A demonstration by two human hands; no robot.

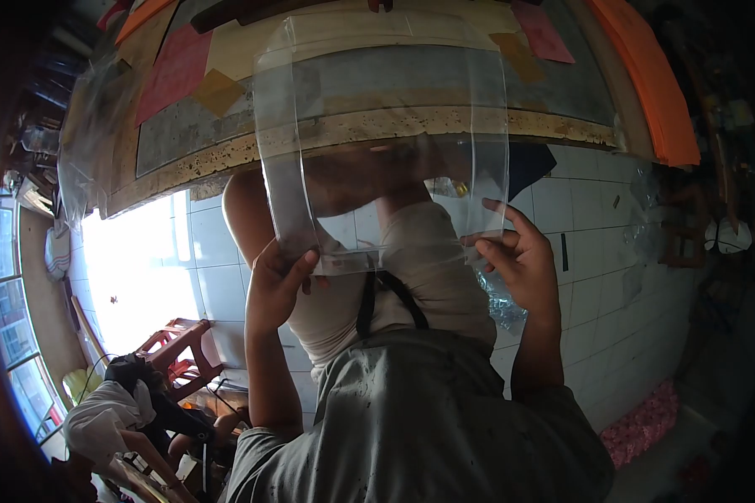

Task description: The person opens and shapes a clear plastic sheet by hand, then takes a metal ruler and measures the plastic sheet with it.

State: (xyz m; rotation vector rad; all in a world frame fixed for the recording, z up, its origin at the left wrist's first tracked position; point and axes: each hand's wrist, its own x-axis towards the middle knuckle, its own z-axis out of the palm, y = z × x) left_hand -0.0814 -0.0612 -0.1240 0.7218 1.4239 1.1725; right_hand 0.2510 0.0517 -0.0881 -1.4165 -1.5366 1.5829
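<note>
A clear plastic sheet with folded side strips (386,109) stretches from above the worktable (352,130) down over its front edge to my lap. My left hand (281,281) pinches its lower left corner between thumb and fingers. At the lower right corner, my right hand (518,256) grips the plastic between thumb and a finger, with the index finger raised beside the edge. Through the see-through sheet, the table edge and my legs show.
Orange sheets (654,84) lie along the table's right side; a pink piece (176,71) is at its left. A red stool (180,352) and a bent-over person (117,419) are at the lower left. Pink patterned material (642,423) lies at the lower right.
</note>
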